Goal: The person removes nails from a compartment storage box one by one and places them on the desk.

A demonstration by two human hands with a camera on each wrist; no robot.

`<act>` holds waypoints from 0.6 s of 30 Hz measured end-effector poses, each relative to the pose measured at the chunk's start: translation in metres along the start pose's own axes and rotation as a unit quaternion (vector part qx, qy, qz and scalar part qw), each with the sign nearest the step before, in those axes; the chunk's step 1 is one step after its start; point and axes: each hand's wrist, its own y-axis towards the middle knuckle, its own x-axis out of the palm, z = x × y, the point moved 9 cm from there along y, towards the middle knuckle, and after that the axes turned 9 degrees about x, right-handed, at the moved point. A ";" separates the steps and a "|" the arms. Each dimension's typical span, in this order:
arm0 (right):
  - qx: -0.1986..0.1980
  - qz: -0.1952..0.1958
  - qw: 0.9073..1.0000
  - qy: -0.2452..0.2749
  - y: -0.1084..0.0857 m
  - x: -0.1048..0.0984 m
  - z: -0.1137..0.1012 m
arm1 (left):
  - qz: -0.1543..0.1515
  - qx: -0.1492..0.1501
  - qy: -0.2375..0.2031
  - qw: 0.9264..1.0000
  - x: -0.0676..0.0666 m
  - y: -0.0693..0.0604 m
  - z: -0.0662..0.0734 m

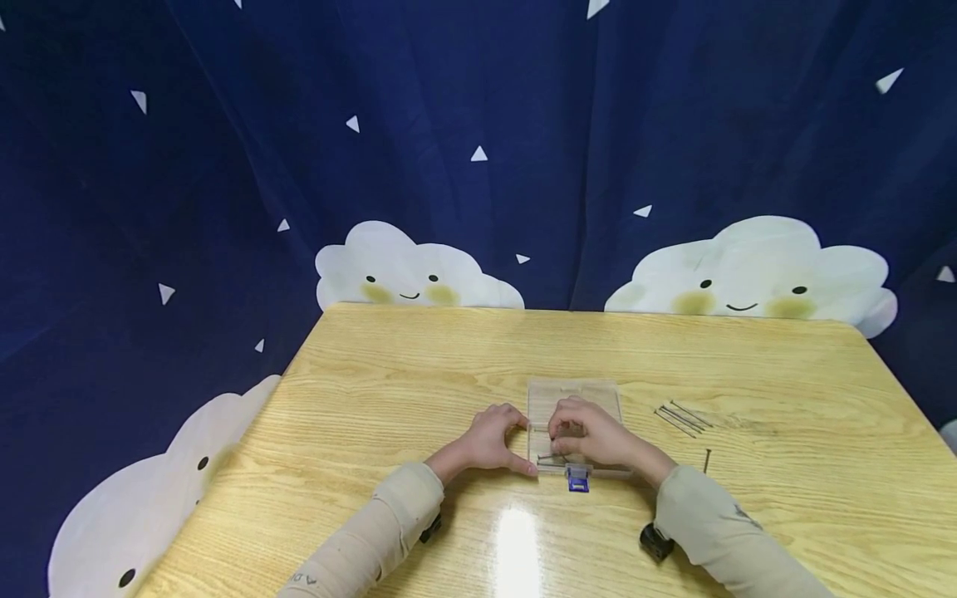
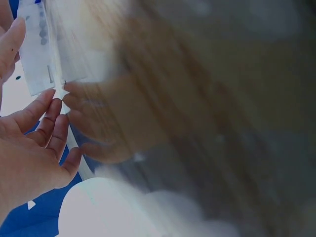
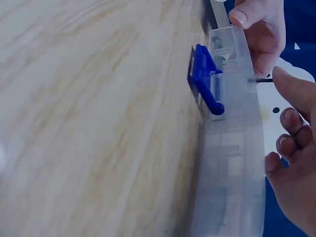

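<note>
A clear plastic box (image 1: 574,387) with its lid laid back stands on the wooden table, a blue latch (image 1: 578,479) on its near side. My left hand (image 1: 489,440) holds the box's left edge between thumb and fingers. Over the box, my right hand (image 1: 594,433) has its fingers bent; in the right wrist view a dark nail (image 3: 263,80) points from the tip of the right thumb (image 3: 296,94) into the box (image 3: 232,148). Some nails (image 1: 551,457) lie inside, at the front left. The right hand partly hides the compartments.
Right of the box, several long nails (image 1: 679,419) lie side by side on the table (image 1: 419,357), and a single nail (image 1: 707,461) lies nearer the right sleeve. A dark blue curtain (image 1: 449,100) with white clouds hangs behind the table.
</note>
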 end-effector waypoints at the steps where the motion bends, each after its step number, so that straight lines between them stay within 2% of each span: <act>1: -0.003 0.006 1.000 0.001 0.000 -0.001 0.000 | 0.000 0.000 0.000 1.000 0.000 0.000 0.000; 11: 0.008 0.038 0.998 0.048 -0.001 -0.010 0.001 | -0.002 0.000 0.005 1.000 0.000 0.000 0.001; 18: 0.028 0.050 0.995 0.082 -0.004 -0.015 0.005 | -0.003 -0.009 -0.022 1.000 0.000 -0.001 -0.001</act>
